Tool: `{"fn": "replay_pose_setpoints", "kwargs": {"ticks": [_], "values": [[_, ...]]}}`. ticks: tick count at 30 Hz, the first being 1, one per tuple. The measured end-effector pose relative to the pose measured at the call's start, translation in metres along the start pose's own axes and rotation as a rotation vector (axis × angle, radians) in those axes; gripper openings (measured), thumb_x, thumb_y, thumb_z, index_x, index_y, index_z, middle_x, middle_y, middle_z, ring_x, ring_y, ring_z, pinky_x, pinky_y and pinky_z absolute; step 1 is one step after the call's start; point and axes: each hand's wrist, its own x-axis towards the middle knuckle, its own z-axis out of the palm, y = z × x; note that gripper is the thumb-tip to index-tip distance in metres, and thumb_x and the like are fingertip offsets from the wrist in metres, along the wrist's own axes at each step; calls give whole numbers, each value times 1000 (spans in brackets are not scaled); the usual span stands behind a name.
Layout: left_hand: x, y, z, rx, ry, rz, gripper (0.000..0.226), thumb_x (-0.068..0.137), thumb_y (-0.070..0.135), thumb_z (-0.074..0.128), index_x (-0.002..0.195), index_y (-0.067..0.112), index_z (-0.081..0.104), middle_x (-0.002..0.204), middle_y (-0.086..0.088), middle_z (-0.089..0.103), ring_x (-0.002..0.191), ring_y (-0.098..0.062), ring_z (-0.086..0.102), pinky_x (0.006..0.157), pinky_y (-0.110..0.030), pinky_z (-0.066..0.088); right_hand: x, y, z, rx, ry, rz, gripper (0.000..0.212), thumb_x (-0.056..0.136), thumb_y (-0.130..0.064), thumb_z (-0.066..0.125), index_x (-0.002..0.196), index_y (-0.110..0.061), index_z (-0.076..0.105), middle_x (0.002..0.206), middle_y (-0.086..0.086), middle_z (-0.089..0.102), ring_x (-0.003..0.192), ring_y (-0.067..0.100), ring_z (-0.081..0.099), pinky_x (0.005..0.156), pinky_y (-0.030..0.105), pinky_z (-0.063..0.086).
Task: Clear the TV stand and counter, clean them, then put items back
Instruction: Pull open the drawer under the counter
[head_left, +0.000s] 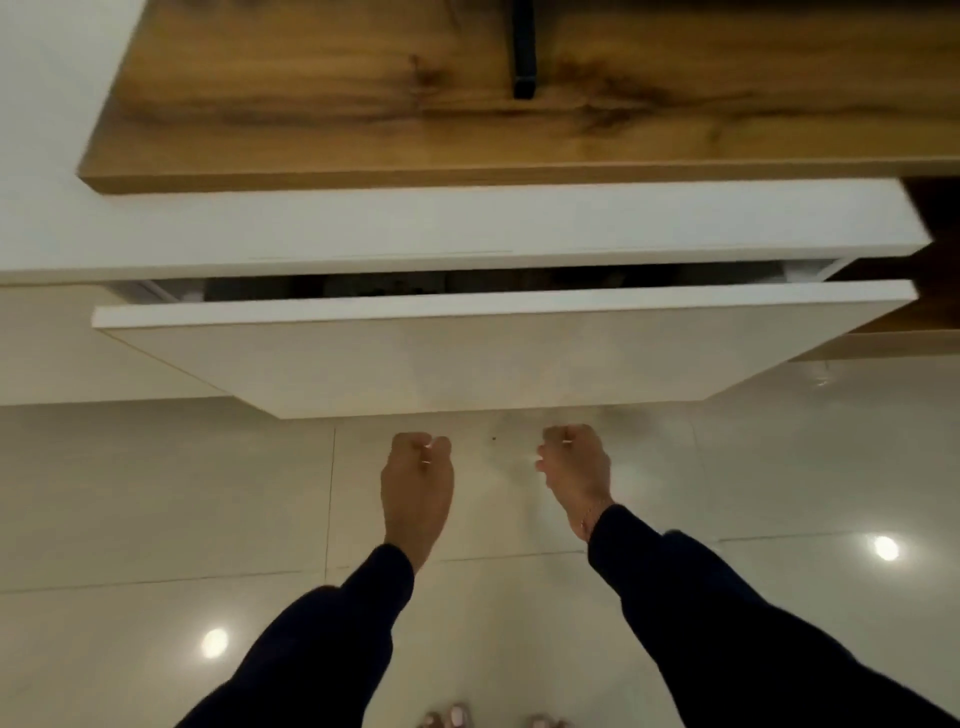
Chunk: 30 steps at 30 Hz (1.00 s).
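Observation:
The TV stand's white top (415, 228) runs across the view, with a wooden shelf (337, 104) above it. Below the top, a white drawer (493, 358) stands pulled out a little, and a dark gap shows its inside, where the contents are too dark to make out. My left hand (415, 478) and my right hand (574, 475) hover side by side just under the drawer front's lower edge. Both have their fingers curled in and hold nothing. Neither hand visibly touches the drawer.
A black bar-shaped object (523, 52) stands on the wooden shelf. Glossy pale floor tiles (156, 493) reflect ceiling lights. My toes (452, 719) show at the bottom edge. A darker wooden section (924, 317) adjoins the drawer at the right.

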Motion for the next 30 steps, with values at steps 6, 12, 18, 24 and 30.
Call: {"fn": "replay_pose_setpoints", "kwargs": {"ticks": [6, 12, 18, 24, 30], "values": [[-74, 106, -48, 796, 228, 1009, 48, 82, 31, 71, 122, 7, 60, 125, -11, 57, 119, -30, 50, 98, -41, 42, -94, -84, -57, -654, 308, -1172, 32, 83, -33, 81, 106, -19, 64, 104, -5, 66, 98, 15, 56, 84, 31, 43], [-37, 168, -68, 1204, -32, 870, 57, 81, 55, 70, 125, 20, 59, 110, 0, 70, 99, -25, 64, 91, -40, 47, -77, -181, -71, -1356, -315, -867, 69, 81, -40, 81, 139, -20, 50, 133, 3, 62, 119, 25, 59, 98, 40, 50], [-27, 183, -68, 1427, -97, 758, 38, 89, 63, 57, 111, 33, 64, 81, 7, 65, 77, -17, 65, 57, -27, 41, -67, -172, -63, -1414, -191, -909, 52, 87, -55, 70, 133, -31, 63, 121, -2, 71, 115, 21, 63, 94, 37, 50], [-50, 166, -70, 1452, -101, 758, 34, 93, 59, 55, 110, 32, 67, 74, 11, 58, 67, -12, 56, 59, -26, 47, -78, -147, -68, -1427, -184, -950, 35, 95, -53, 61, 115, -26, 70, 98, 0, 72, 93, 22, 66, 77, 34, 52], [-85, 139, -76, 1443, -116, 761, 32, 93, 59, 56, 114, 38, 66, 81, 10, 66, 69, -9, 56, 58, -25, 42, -101, -109, -77, -1440, -195, -1006, 30, 97, -50, 56, 111, -26, 68, 91, -1, 69, 80, 21, 64, 67, 32, 44]]}}
